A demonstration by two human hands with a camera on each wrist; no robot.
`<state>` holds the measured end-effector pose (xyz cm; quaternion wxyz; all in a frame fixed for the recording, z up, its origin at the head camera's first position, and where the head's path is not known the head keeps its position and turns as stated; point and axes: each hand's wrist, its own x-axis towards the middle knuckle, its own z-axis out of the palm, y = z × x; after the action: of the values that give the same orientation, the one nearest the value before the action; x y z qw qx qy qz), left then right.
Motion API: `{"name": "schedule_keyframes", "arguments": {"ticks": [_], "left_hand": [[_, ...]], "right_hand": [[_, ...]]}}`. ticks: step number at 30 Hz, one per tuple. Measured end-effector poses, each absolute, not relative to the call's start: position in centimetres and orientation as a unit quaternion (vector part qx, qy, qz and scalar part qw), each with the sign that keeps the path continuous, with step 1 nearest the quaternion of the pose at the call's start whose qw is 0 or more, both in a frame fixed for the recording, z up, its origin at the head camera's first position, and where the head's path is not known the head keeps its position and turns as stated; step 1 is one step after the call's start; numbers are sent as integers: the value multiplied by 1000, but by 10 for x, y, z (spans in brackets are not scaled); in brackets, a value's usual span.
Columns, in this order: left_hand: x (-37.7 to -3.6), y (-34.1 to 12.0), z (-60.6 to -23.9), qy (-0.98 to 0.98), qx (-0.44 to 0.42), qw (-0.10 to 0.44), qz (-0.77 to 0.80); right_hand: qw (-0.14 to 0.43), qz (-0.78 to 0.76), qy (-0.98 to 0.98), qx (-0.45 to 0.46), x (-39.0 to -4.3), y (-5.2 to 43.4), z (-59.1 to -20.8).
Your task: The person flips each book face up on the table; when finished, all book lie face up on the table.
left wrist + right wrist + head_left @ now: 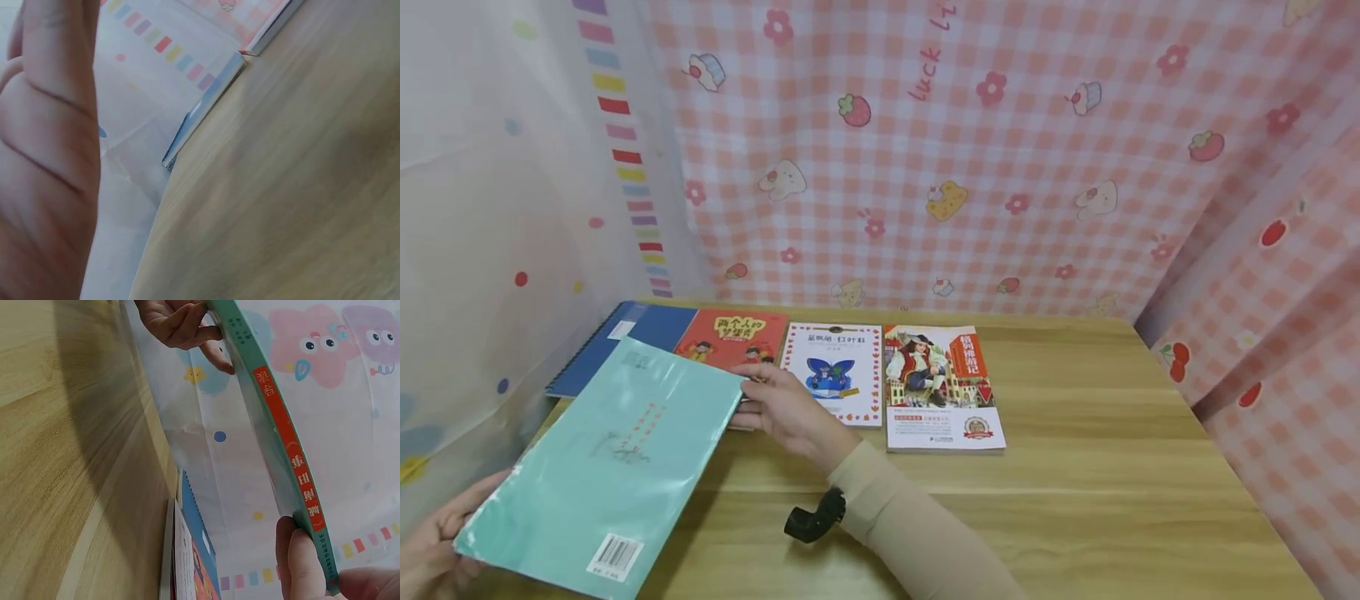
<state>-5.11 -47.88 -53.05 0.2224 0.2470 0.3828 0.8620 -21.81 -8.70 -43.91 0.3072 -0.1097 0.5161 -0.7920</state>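
A teal paperback book [602, 458] is held tilted above the table, its back cover with a barcode facing up in the head view. My left hand [452, 533] grips its near left corner. At the far right corner, my right hand [790, 412] pinches the book between thumb and fingers. The right wrist view shows the book's spine [287, 444] with a red label, and the left hand [178, 322] at the other end. In the left wrist view, only part of the left hand [50, 156] shows; the held book is out of sight there.
Along the table's [1112, 467] back edge lie a blue spiral notebook [651, 325], a red book [722, 337] partly behind the teal one, a white-bordered book [831, 375] and a thicker illustrated book [940, 387]. Patterned curtains [910, 150] hang behind and at both sides.
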Motion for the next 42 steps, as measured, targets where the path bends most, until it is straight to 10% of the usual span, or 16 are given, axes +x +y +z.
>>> {"name": "schedule_keyframes", "arguments": {"ticks": [14, 31, 42], "left_hand": [[-79, -548, -605, 291, 327, 256, 862], [-66, -462, -533, 277, 416, 176, 848], [-59, -468, -541, 341, 330, 134, 870]], "right_hand": [[302, -795, 515, -110, -216, -86, -439], [285, -771, 553, -134, -215, -82, -437], [264, -787, 543, -127, -218, -81, -435]]}}
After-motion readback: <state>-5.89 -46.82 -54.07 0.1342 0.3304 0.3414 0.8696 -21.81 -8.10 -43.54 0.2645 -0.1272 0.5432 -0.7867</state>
